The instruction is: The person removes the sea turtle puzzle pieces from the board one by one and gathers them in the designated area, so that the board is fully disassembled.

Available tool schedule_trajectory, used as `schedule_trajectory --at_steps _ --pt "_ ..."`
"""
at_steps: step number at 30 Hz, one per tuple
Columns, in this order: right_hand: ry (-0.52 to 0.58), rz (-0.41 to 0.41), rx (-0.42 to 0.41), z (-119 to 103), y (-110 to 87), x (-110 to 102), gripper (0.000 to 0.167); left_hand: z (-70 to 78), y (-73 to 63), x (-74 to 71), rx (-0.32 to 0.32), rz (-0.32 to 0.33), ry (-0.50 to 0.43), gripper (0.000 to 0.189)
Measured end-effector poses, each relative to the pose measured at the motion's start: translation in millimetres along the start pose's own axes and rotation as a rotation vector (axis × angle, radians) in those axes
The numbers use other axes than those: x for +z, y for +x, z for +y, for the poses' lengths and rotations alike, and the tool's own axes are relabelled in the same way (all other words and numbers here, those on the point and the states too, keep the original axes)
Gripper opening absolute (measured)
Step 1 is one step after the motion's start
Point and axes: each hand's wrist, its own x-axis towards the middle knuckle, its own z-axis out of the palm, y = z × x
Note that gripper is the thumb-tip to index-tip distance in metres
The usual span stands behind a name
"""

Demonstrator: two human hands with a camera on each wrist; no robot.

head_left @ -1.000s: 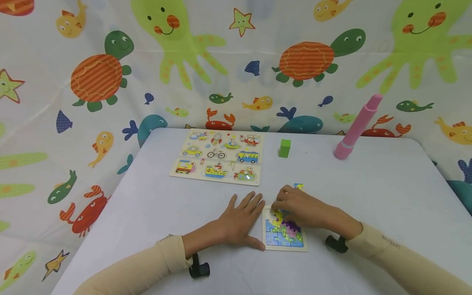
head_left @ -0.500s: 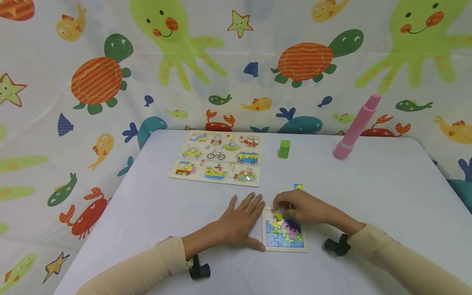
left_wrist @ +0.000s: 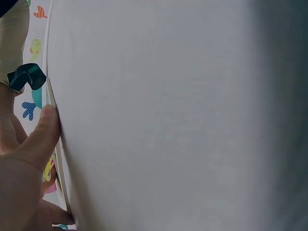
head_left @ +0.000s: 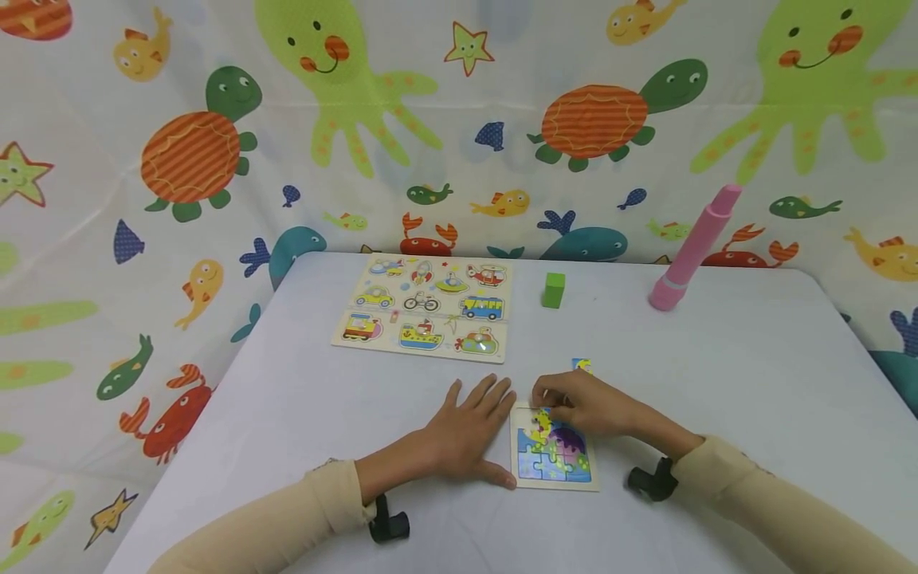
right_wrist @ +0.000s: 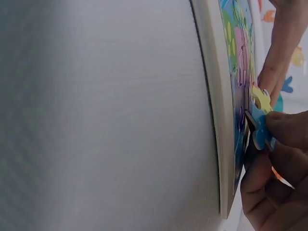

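In the head view, a jigsaw board [head_left: 555, 485] lies on the white table [head_left: 272, 414], right of centre and towards the near edge. The left hand [head_left: 462, 438] is laid flat with fingers spread; its thumb tip is at the board's near left corner, its index fingertip by the far left corner. The right hand [head_left: 584, 402] reaches over the board's far part, thumb and fingers drawn together. A loose piece [head_left: 582, 363] lies just beyond that hand. Along the table's far edge stand a vehicle puzzle board [head_left: 390, 343] to the left, a green block [head_left: 554, 290] and, towards the far right corner, a pink tube [head_left: 694, 247].

In the left wrist view, two digits of the left hand meet the jigsaw board's edge.

In the right wrist view, thumb and finger pinch a yellow-and-blue piece [right_wrist: 260, 127], tilted against the jigsaw board's printed face; whether it touches there I cannot tell.
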Motion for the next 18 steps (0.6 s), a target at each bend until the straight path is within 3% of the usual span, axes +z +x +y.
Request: schedule_trajectory --at_steps 6,14,18 --pt "-0.026 0.016 -0.011 -1 1.1 4 0.019 -0.4 0.6 1.1 0.001 0.004 0.011 0.115" --pt "-0.174 0.014 -0.050 -5 0.2 10 0.016 -1.2 0.7 1.9 0.008 0.004 0.002 0.116" --pt "-0.169 -0.005 -0.024 -7 0.2 11 0.016 -1.3 1.2 1.8 0.003 -0.005 0.002 0.116"
